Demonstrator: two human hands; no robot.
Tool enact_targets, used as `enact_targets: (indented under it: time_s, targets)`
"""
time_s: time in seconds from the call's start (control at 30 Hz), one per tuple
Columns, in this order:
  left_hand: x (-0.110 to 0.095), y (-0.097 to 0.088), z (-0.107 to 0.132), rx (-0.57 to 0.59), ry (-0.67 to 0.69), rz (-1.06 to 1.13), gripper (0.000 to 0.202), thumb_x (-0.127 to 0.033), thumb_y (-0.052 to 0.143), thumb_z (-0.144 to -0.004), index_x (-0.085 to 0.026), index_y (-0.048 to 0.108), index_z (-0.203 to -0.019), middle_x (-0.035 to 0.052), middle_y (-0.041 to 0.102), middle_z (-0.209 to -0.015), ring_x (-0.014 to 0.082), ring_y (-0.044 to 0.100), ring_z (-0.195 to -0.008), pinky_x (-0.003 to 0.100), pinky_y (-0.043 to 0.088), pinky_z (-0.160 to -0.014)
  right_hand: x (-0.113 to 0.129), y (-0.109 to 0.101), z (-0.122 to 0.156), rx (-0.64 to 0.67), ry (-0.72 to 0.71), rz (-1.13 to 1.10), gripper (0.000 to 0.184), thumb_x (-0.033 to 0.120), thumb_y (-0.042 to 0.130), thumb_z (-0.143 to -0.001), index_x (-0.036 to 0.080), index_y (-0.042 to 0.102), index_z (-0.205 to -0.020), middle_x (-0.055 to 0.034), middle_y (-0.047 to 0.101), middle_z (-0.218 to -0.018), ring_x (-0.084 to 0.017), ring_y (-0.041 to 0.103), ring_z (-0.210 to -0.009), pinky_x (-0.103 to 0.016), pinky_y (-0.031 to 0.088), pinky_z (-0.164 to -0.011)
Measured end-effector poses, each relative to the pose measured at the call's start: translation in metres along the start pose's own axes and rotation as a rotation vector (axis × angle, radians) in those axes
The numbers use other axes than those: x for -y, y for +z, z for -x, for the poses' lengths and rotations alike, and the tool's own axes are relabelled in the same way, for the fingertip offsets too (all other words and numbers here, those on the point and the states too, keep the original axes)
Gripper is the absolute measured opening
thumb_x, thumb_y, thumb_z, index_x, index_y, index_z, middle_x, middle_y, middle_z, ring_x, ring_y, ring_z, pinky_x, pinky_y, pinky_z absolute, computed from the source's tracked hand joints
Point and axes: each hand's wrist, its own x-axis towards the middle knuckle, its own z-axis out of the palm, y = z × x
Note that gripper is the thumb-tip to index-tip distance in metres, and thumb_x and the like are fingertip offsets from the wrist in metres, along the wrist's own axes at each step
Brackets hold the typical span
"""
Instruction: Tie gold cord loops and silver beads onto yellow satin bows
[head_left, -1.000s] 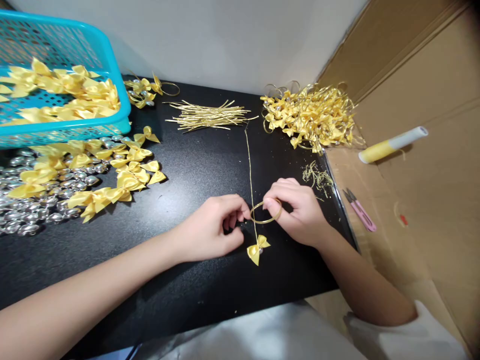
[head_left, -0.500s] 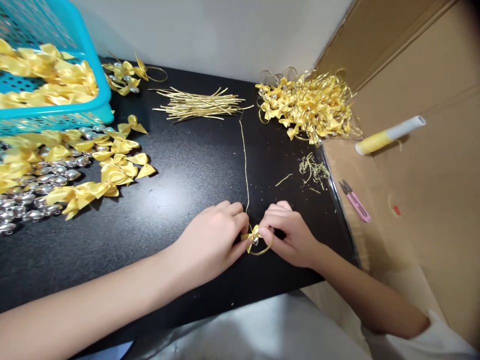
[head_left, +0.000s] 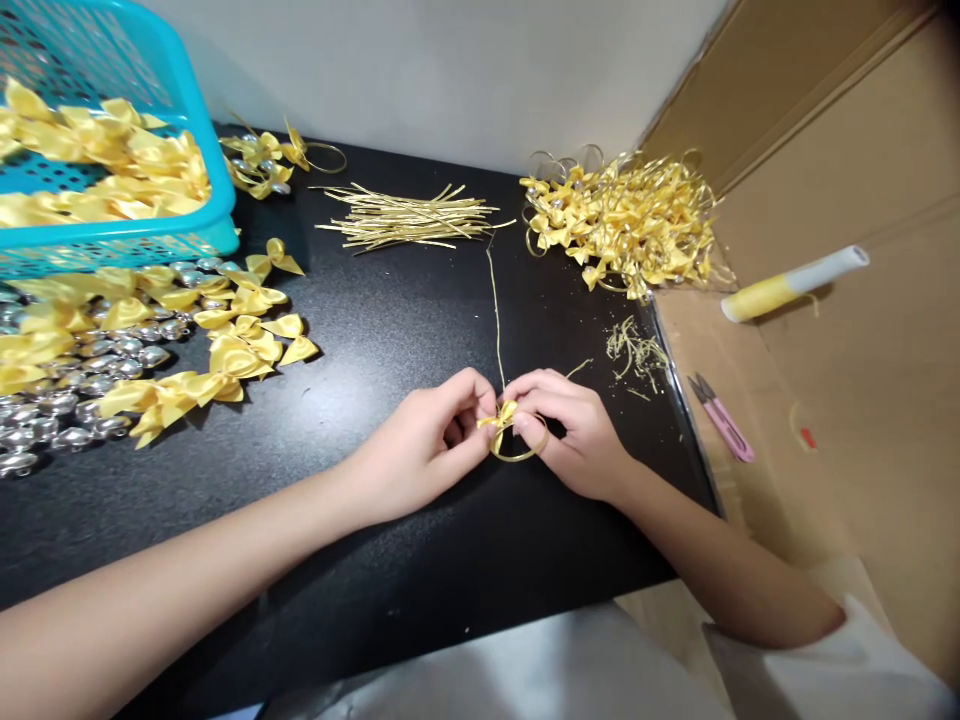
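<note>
Between my two hands is a small yellow ribbon bow (head_left: 507, 412) with a gold cord loop (head_left: 516, 457) hanging toward me. My left hand (head_left: 442, 440) pinches the bow's left side with thumb and fingers. My right hand (head_left: 570, 430) grips it from the right, its thumb over the loop. A thin gold thread (head_left: 495, 310) runs from the far side of the table down to the bow. The fingertips partly cover the bow, and I cannot make out any knot.
A turquoise basket (head_left: 217, 215) of yellow bows stands far left, with loose bows (head_left: 240, 345) and silver beads (head_left: 97, 365) before it. Gold cords (head_left: 409, 215) lie at the back, finished looped bows (head_left: 622, 220) back right. Thread scraps (head_left: 634, 350), pink snips (head_left: 724, 420) and a yellow-white tube (head_left: 795, 283) lie right.
Both hands have shifted slightly away from me with the bow and drawn closer together. My left fingers have rolled upward, and the loop shows more fully. The view has shifted slightly.
</note>
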Motion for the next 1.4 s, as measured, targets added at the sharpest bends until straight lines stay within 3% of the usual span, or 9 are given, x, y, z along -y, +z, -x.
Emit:
enact_targets:
  time_s: [0.1, 0.27, 0.4, 0.57, 0.77, 1.1, 1.4]
  targets:
    - [0.001, 0.001, 0.001, -0.01, 0.014, -0.02, 0.009, -0.026, 0.05, -0.093, -0.019, 0.046, -0.09, -0.003, 0.054, -0.074, 0.0081, 0.051, -0.061, 0.019, 0.043, -0.055, 0.001, 0.003, 0.002, -0.02, -0.012, -0.013, 0.023, 0.021, 0.049, -0.093, 0.018, 0.064, -0.076, -0.0047, 0.068, -0.079, -0.014, 0.061, -0.074, -0.031, 0.049, -0.073]
    - [-0.002, 0.006, 0.001, -0.128, -0.067, 0.022, 0.019, -0.028, 0.064, -0.084, -0.018, 0.048, -0.087, -0.0053, 0.053, -0.066, 0.0071, 0.05, -0.054, 0.017, 0.043, -0.049, 0.004, 0.01, 0.005, -0.147, 0.011, 0.017, 0.021, 0.017, 0.052, -0.09, 0.019, 0.061, -0.071, -0.0037, 0.067, -0.074, -0.014, 0.06, -0.07, -0.029, 0.049, -0.069]
    - [-0.007, 0.007, 0.001, -0.105, -0.117, -0.084, 0.019, -0.032, 0.063, -0.084, -0.016, 0.054, -0.078, -0.0052, 0.055, -0.058, 0.0065, 0.049, -0.049, 0.016, 0.039, -0.047, 0.005, 0.013, 0.007, -0.203, 0.027, 0.06, 0.021, 0.017, 0.051, -0.09, 0.018, 0.061, -0.071, -0.0038, 0.067, -0.075, -0.013, 0.062, -0.071, -0.029, 0.049, -0.069]
    - [-0.009, 0.005, 0.001, -0.058, -0.101, -0.219, 0.03, -0.038, 0.058, -0.088, -0.016, 0.054, -0.069, -0.0062, 0.047, -0.052, 0.0063, 0.042, -0.046, 0.018, 0.03, -0.044, 0.007, 0.014, 0.009, -0.194, 0.018, 0.147, 0.019, 0.02, 0.052, -0.09, 0.02, 0.062, -0.074, -0.0022, 0.069, -0.077, -0.014, 0.064, -0.074, -0.031, 0.048, -0.072]
    - [-0.007, 0.006, 0.001, -0.039, -0.019, -0.217, 0.028, -0.034, 0.052, -0.092, -0.016, 0.054, -0.072, -0.0066, 0.044, -0.054, 0.0067, 0.04, -0.048, 0.019, 0.031, -0.049, 0.007, 0.017, 0.011, -0.171, -0.015, 0.181, 0.018, 0.021, 0.052, -0.091, 0.02, 0.061, -0.075, -0.001, 0.07, -0.076, -0.014, 0.064, -0.073, -0.032, 0.046, -0.074]
    - [-0.004, 0.006, 0.002, -0.029, 0.025, -0.251, 0.03, -0.035, 0.049, -0.094, -0.017, 0.054, -0.071, -0.0048, 0.049, -0.058, 0.0086, 0.043, -0.052, 0.021, 0.033, -0.053, 0.007, 0.019, 0.013, -0.197, -0.081, 0.195, 0.018, 0.02, 0.051, -0.091, 0.021, 0.058, -0.074, -0.0014, 0.07, -0.074, -0.014, 0.063, -0.07, -0.032, 0.045, -0.073]
    - [0.0, 0.009, 0.001, -0.048, 0.019, -0.177, 0.033, -0.034, 0.047, -0.094, -0.016, 0.054, -0.067, -0.0036, 0.05, -0.059, 0.0087, 0.043, -0.054, 0.021, 0.033, -0.053, 0.007, 0.019, 0.013, -0.182, -0.052, 0.154, 0.015, 0.02, 0.051, -0.091, 0.022, 0.059, -0.078, -0.0005, 0.073, -0.078, -0.014, 0.067, -0.074, -0.033, 0.046, -0.076]
